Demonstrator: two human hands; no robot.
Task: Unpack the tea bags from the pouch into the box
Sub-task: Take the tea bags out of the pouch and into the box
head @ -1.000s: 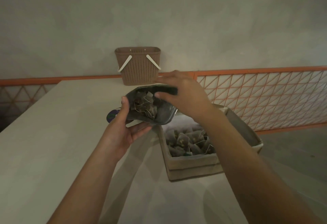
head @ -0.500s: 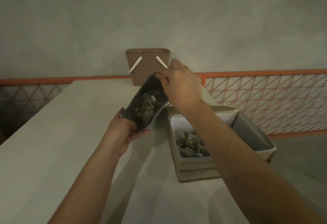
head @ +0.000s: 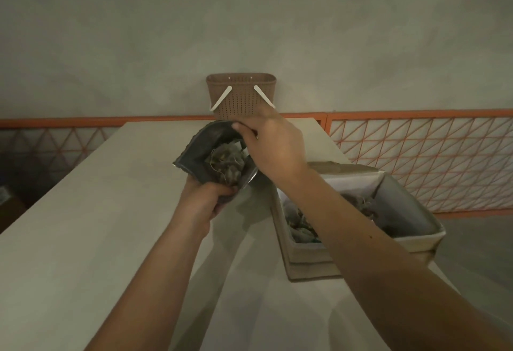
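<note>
pouch (head: 200, 153) of tea bags (head: 226, 163) in both hands' grip, beside box (head: 311, 263)

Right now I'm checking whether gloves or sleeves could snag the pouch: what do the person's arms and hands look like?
Both forearms are bare as far as the frame shows, with no sleeves in view. The left hand and right hand wear no gloves, and no rings, watch or bands are visible. Lighting is dim.

A brown woven basket (head: 241, 96) with two white handles sits at the far end of the long pale table (head: 83, 225), right up against the plain grey wall (head: 249, 17). An orange railing (head: 416, 162) with a criss-cross lattice runs along behind the table on both sides.
</note>
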